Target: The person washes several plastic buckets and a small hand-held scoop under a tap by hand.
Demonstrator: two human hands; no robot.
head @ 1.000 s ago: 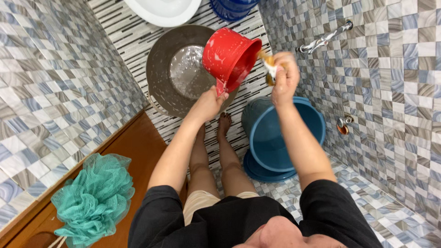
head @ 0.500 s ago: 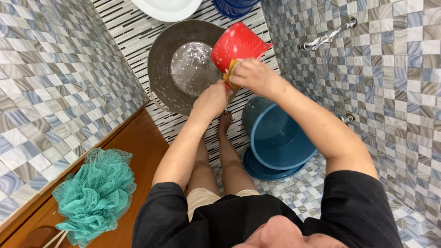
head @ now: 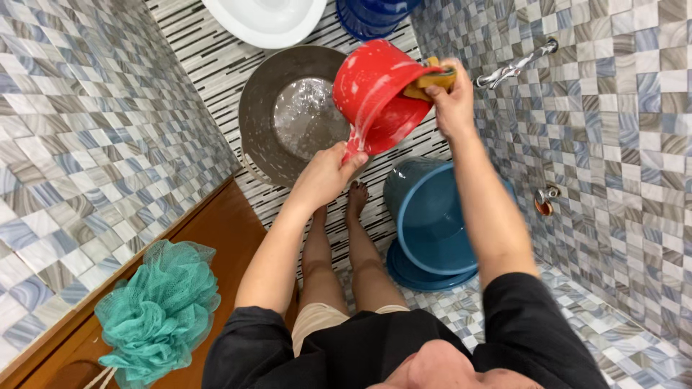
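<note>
Head view, the only one. The red dipper is held up in the air, tipped on its side over the brown basin, which sits on the striped floor with soapy water in its bottom.

The left hand is closed round the dipper's handle at its lower end. The right hand is closed on a yellow sponge and presses it against the dipper's rim, on the side away from the brown basin.

As for progress, white suds streak the dipper's outer wall and run down by the handle, so I judge the outside soaped already. The sponge is now at the rim. No rinsing shows: the suds are still on, and no water can be seen running from the tap on the tiled wall beyond the dipper. Whether the inside has been scrubbed cannot be told from this angle.

Counts, placed from the brown basin:
- one red dipper and one sponge, above it;
- one white basin beyond it, cut by the picture's edge;
- one dark blue container beside the white basin, also cut off;
- one blue bucket on the tap side of it, tilted on a blue lid;
- one green mesh puff well apart, near the person, against the wooden door;
- two bare feet between the basin and the bucket.
</note>
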